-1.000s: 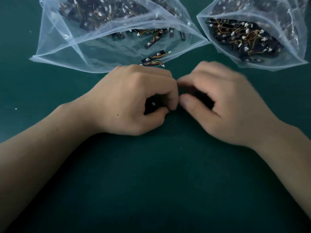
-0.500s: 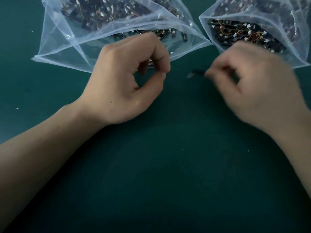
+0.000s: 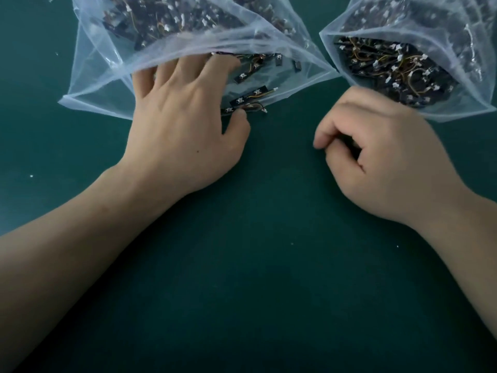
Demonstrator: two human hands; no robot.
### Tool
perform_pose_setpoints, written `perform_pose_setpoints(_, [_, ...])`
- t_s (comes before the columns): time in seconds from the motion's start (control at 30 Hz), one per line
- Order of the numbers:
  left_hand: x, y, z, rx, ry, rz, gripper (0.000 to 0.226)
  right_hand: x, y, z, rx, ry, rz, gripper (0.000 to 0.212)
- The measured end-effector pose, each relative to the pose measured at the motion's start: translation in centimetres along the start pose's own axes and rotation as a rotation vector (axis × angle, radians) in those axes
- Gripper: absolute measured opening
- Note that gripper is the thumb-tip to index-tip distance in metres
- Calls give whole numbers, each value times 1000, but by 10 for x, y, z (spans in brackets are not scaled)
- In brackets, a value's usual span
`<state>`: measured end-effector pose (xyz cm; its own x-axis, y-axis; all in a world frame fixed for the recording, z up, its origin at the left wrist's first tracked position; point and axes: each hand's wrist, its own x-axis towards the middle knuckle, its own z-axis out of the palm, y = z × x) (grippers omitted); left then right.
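Head camera view, looking down at a dark green table with two clear plastic bags at its far edge, both lying with open mouths toward the person.

The left hand reaches palm down into the mouth of the left bag. Its four fingers are straight and spread, their tips under the bag's upper layer, and they grip nothing. The thumb points to the right and touches, or very nearly touches, the nearest small circuit board. This is a narrow black strip with thin coloured wires ending in a white plug. It lies right at the lip of the bag, just past the thumb tip, with its long axis running left to right. A second board lies just beyond it at a slight slant, and many more are piled deeper inside.

The right hand hovers over bare table just in front of the right bag, which holds a similar tangle of boards and wires. Its fingers are curled with the thumb against the forefinger, and blur hides whether it pinches anything.

The left hand is far nearer the loose boards. A short inward pinch by thumb and forefinger, taken across the strip's narrow width, would probably pick up the nearest one.
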<state>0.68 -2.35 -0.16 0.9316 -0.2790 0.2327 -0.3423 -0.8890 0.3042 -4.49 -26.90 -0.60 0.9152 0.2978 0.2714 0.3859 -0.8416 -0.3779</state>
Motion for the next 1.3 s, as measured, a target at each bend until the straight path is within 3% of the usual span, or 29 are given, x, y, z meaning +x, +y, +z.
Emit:
perform_pose_setpoints(0.13, [1, 0, 2, 14, -42, -23, 59, -1, 3, 0, 54, 1, 36, 20])
perform_pose_setpoints(0.4, [2, -2, 4, 152, -212, 125, 75, -2, 3, 0, 59, -8, 57, 21])
perform_pose_setpoints(0.63, [7, -6, 3, 171, -171, -46, 74, -2, 3, 0, 78, -13, 57, 21])
perform_pose_setpoints(1.1, [6, -5, 3, -45, -91, 185, 39, -2, 2, -1, 80, -33, 64, 21])
perform_pose_setpoints(1.3, [3, -1, 1, -122, -19, 219, 39, -3, 2, -1, 89, -38, 71, 22])
